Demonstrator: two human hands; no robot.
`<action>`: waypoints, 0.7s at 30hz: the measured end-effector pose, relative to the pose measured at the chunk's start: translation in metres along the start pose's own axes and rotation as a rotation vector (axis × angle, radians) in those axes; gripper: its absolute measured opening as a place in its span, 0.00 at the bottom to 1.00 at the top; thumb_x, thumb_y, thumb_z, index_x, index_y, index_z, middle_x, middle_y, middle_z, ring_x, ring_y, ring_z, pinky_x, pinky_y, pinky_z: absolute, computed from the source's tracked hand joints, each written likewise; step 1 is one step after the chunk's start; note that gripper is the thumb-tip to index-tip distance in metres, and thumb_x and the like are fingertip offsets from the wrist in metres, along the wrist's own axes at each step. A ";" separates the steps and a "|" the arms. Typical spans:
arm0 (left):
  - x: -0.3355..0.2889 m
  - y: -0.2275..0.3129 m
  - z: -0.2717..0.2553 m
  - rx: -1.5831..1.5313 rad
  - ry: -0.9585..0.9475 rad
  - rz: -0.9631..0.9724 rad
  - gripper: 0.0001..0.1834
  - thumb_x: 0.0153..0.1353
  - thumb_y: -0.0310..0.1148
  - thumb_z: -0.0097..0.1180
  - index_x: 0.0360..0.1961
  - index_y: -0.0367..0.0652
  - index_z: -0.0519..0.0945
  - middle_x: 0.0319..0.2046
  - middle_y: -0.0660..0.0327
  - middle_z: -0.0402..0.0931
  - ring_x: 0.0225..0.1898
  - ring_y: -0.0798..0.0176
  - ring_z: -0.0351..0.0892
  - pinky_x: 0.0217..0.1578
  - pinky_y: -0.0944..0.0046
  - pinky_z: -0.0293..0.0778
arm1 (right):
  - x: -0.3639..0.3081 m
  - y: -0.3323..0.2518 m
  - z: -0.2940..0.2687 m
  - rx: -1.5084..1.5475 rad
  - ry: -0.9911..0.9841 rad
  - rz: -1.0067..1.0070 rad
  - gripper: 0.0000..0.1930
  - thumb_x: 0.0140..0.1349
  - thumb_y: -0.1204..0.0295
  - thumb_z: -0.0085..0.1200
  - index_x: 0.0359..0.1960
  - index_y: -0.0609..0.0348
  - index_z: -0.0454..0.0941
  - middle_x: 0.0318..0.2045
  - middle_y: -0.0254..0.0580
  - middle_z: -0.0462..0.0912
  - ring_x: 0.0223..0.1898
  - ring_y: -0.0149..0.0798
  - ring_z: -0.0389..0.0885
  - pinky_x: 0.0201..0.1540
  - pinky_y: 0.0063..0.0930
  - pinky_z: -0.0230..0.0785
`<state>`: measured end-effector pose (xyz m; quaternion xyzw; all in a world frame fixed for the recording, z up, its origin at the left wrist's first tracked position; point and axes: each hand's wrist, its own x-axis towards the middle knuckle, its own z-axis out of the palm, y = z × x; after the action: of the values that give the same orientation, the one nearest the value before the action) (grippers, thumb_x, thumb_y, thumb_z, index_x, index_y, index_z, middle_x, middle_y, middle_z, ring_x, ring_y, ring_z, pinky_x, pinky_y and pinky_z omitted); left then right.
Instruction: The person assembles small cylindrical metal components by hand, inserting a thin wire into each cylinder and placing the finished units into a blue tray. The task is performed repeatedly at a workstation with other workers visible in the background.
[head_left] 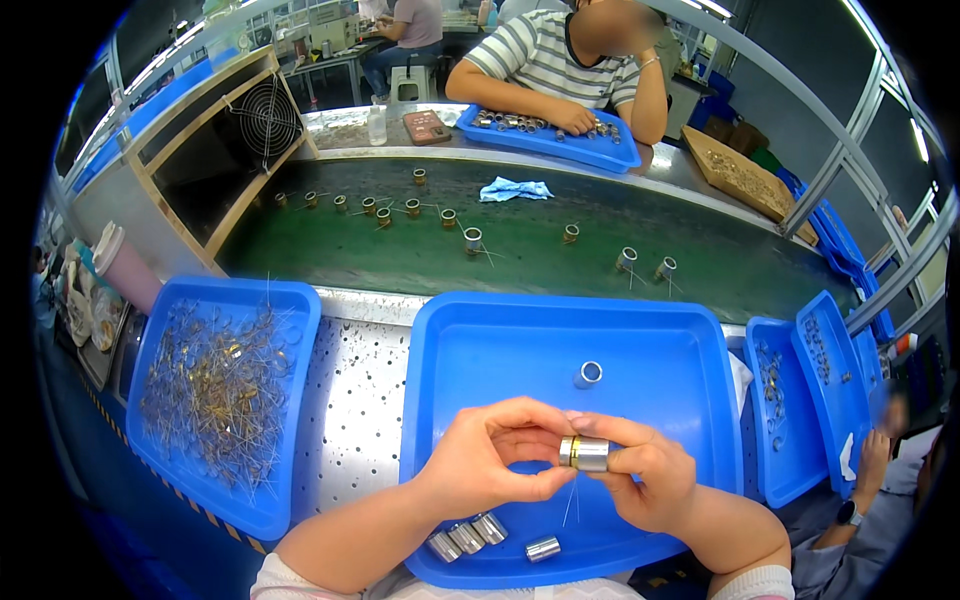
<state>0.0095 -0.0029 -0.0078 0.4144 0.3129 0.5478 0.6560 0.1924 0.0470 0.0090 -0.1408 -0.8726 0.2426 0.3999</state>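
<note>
A short silver metal cylinder (590, 456) with a yellowish band is held level above the blue tray (423, 370). My left hand (470, 455) pinches its left, banded end between thumb and fingers. Around the right, silver end, my right hand (655, 480) has its fingers closed. Thin wires (572, 505) hang beneath the cylinder. Farther back in the tray, a hollow silver cylinder (588, 376) stands upright. Several silver cylinders (466, 538) lie side by side near my left forearm, and a single cylinder (543, 549) lies to their right.
At left, a blue tray (306, 340) holds a tangle of wired parts. Beyond my tray runs a green belt (340, 255) bearing several wired rings and a blue-white cloth (515, 190). Across it, a person works over another tray (628, 158). More blue trays (790, 490) stand at right, beside another person's arm.
</note>
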 end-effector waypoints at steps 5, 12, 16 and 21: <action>0.000 0.001 0.003 -0.032 0.024 -0.031 0.19 0.45 0.19 0.62 0.41 0.32 0.73 0.39 0.55 0.75 0.42 0.64 0.77 0.47 0.65 0.73 | -0.001 -0.001 0.000 -0.011 -0.004 0.012 0.09 0.53 0.80 0.55 0.31 0.63 0.67 0.43 0.55 0.76 0.38 0.45 0.80 0.32 0.26 0.75; 0.000 0.002 0.002 -0.081 0.030 -0.107 0.20 0.45 0.19 0.62 0.42 0.32 0.73 0.38 0.54 0.75 0.42 0.64 0.76 0.47 0.66 0.72 | -0.006 0.001 -0.002 0.042 -0.014 0.131 0.10 0.51 0.79 0.57 0.31 0.60 0.68 0.43 0.53 0.77 0.37 0.44 0.81 0.31 0.27 0.75; 0.000 0.006 0.000 -0.090 0.024 -0.147 0.20 0.46 0.19 0.62 0.42 0.32 0.73 0.38 0.54 0.75 0.42 0.64 0.76 0.47 0.66 0.72 | 0.003 0.002 -0.005 0.048 -0.030 0.048 0.07 0.56 0.76 0.54 0.29 0.61 0.67 0.41 0.60 0.76 0.44 0.51 0.78 0.40 0.32 0.75; 0.000 0.003 -0.001 -0.031 0.017 -0.096 0.19 0.45 0.19 0.62 0.41 0.31 0.74 0.37 0.54 0.75 0.41 0.64 0.77 0.46 0.66 0.74 | -0.004 -0.001 -0.002 0.137 -0.029 0.128 0.05 0.56 0.78 0.53 0.29 0.62 0.68 0.41 0.59 0.76 0.44 0.52 0.78 0.41 0.33 0.75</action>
<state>0.0074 -0.0026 -0.0058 0.3842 0.3293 0.5241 0.6850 0.1964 0.0448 0.0085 -0.1650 -0.8489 0.3286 0.3798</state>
